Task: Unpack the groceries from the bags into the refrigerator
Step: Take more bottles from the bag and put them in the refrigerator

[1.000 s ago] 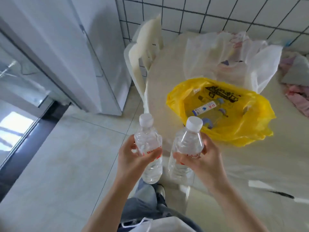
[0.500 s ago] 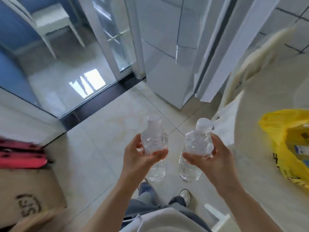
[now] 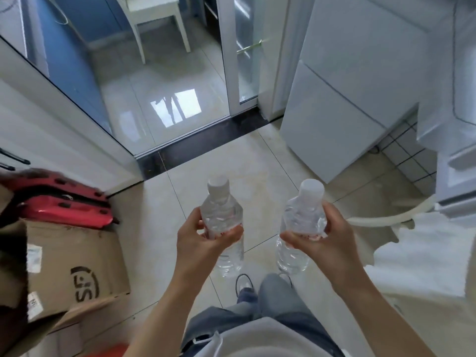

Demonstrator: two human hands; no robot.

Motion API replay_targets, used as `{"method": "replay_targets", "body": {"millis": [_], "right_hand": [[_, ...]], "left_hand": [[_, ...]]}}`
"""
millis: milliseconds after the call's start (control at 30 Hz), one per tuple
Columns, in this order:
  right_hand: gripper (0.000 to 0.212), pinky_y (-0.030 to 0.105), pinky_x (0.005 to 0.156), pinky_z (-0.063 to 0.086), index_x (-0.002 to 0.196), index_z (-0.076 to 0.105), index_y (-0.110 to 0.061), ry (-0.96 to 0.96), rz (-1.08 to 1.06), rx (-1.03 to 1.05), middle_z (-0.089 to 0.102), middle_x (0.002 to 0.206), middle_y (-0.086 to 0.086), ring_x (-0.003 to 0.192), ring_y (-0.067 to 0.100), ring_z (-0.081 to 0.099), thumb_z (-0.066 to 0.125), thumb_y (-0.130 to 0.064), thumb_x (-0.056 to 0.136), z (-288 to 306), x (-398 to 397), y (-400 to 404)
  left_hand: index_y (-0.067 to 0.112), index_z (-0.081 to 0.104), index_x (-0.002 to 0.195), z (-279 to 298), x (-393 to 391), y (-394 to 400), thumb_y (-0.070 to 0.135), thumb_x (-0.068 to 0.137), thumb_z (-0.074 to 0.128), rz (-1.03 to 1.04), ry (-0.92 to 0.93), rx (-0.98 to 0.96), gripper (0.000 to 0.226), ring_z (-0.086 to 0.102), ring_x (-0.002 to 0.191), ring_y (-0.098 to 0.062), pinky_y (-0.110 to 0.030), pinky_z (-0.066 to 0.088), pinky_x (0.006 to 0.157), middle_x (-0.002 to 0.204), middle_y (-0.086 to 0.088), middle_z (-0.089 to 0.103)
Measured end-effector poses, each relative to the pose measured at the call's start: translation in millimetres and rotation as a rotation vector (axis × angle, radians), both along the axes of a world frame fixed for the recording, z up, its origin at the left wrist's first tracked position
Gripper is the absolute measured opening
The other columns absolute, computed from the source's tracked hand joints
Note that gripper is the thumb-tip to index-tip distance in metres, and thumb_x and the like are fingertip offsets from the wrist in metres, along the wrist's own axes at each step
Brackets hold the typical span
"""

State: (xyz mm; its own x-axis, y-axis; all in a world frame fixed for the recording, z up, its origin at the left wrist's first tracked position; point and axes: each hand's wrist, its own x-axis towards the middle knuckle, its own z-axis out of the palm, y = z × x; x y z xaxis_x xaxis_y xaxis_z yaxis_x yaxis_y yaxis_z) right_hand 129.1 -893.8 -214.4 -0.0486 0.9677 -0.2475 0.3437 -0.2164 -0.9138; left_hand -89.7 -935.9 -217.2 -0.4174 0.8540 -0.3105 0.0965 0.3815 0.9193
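Observation:
Two clear water bottles with white caps are held upright over the tiled floor. My left hand (image 3: 203, 240) grips the left water bottle (image 3: 221, 212) round its middle. My right hand (image 3: 322, 243) grips the right water bottle (image 3: 304, 217) the same way. The pale grey refrigerator (image 3: 342, 99) stands ahead at the upper right, its lower door shut. At the far right edge an open refrigerator door (image 3: 450, 124) with inner shelves shows. The grocery bags are out of view.
A cardboard box (image 3: 72, 269) and red cases (image 3: 64, 202) lie on the floor at the left. A glass sliding door (image 3: 239, 60) and dark threshold (image 3: 206, 140) lie ahead. The white-covered table edge (image 3: 425, 253) is at the right.
The view has swung left, away from the table; the yellow bag has left the frame. The refrigerator now sits further right. Both hands still hold their bottles in front of me.

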Motion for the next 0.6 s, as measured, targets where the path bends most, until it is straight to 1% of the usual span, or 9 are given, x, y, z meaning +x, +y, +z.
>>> {"method": "replay_targets", "body": {"millis": [67, 100, 200, 267, 367, 433, 467, 567, 600], "right_hand": [[0.066, 0.013, 0.070, 0.050, 0.112, 0.059, -0.026, 0.001, 0.004, -0.011, 0.067, 0.099, -0.011, 0.089, 0.000, 0.064, 0.092, -0.020, 0.054, -1, -11, 18], [0.066, 0.014, 0.070, 0.050, 0.111, 0.059, -0.026, 0.003, 0.001, -0.023, 0.068, 0.099, -0.011, 0.088, 0.000, 0.064, 0.092, -0.019, 0.055, -1, -15, 28], [0.066, 0.022, 0.075, 0.051, 0.111, 0.060, -0.027, 0.010, -0.021, -0.041, 0.068, 0.099, -0.011, 0.087, 0.002, 0.064, 0.092, -0.018, 0.054, -4, -26, 60], [0.065, 0.025, 0.077, 0.053, 0.109, 0.060, -0.028, 0.020, -0.033, -0.035, 0.068, 0.098, -0.011, 0.087, 0.004, 0.065, 0.092, -0.017, 0.054, -5, -30, 85], [0.061, 0.021, 0.073, 0.052, 0.106, 0.061, -0.029, 0.036, -0.040, -0.024, 0.069, 0.094, -0.010, 0.084, 0.002, 0.066, 0.092, -0.013, 0.055, -7, -30, 128], [0.062, 0.015, 0.071, 0.051, 0.106, 0.060, -0.031, 0.047, -0.028, -0.011, 0.069, 0.094, -0.012, 0.085, 0.000, 0.065, 0.092, -0.014, 0.055, -5, -31, 154], [0.063, 0.014, 0.071, 0.051, 0.107, 0.059, -0.031, 0.043, -0.022, -0.002, 0.068, 0.095, -0.012, 0.086, -0.001, 0.064, 0.092, -0.016, 0.055, -4, -29, 171], [0.067, 0.022, 0.077, 0.052, 0.110, 0.058, -0.028, 0.023, -0.025, 0.028, 0.067, 0.097, -0.012, 0.089, 0.002, 0.063, 0.093, -0.022, 0.053, 6, -24, 219], [0.066, 0.021, 0.076, 0.052, 0.108, 0.058, -0.029, 0.021, -0.037, 0.050, 0.067, 0.096, -0.013, 0.089, 0.002, 0.063, 0.093, -0.022, 0.052, 9, -20, 237]], "left_hand": [[0.026, 0.064, 0.103, -1, -9, 14, 0.039, 0.049, 0.084, 0.024, -0.010, 0.002, 0.059, 0.064, 0.087, -0.013, -0.024, 0.053, 0.072, 0.092, 0.008, 0.069], [0.026, 0.064, 0.104, -1, -12, 22, 0.038, 0.051, 0.084, 0.030, -0.008, 0.000, 0.058, 0.063, 0.087, -0.012, -0.023, 0.053, 0.073, 0.093, 0.008, 0.069], [0.022, 0.063, 0.108, -6, -19, 53, 0.022, 0.060, 0.087, 0.024, 0.000, -0.005, 0.054, 0.063, 0.088, -0.010, -0.019, 0.053, 0.072, 0.097, 0.005, 0.068], [0.025, 0.063, 0.104, -8, -22, 80, 0.017, 0.061, 0.088, 0.007, -0.002, 0.001, 0.050, 0.062, 0.084, -0.004, -0.015, 0.053, 0.066, 0.095, 0.008, 0.068], [0.030, 0.062, 0.098, -8, -22, 127, 0.015, 0.061, 0.088, -0.007, 0.008, 0.014, 0.048, 0.062, 0.080, 0.002, -0.010, 0.052, 0.063, 0.091, 0.011, 0.067], [0.030, 0.061, 0.100, -4, -20, 154, 0.017, 0.061, 0.088, -0.019, 0.023, 0.029, 0.049, 0.063, 0.084, 0.000, -0.009, 0.052, 0.064, 0.095, 0.011, 0.066], [0.030, 0.060, 0.102, -3, -19, 171, 0.018, 0.061, 0.087, -0.023, 0.034, 0.031, 0.050, 0.063, 0.085, -0.002, -0.008, 0.051, 0.064, 0.097, 0.010, 0.065], [0.023, 0.061, 0.109, 3, -12, 220, 0.017, 0.062, 0.088, -0.057, 0.060, 0.047, 0.054, 0.063, 0.087, -0.006, -0.009, 0.053, 0.065, 0.100, 0.007, 0.066], [0.022, 0.062, 0.110, 3, -10, 240, 0.017, 0.062, 0.088, -0.072, 0.064, 0.057, 0.055, 0.063, 0.086, -0.006, -0.010, 0.053, 0.066, 0.100, 0.006, 0.066]]}}
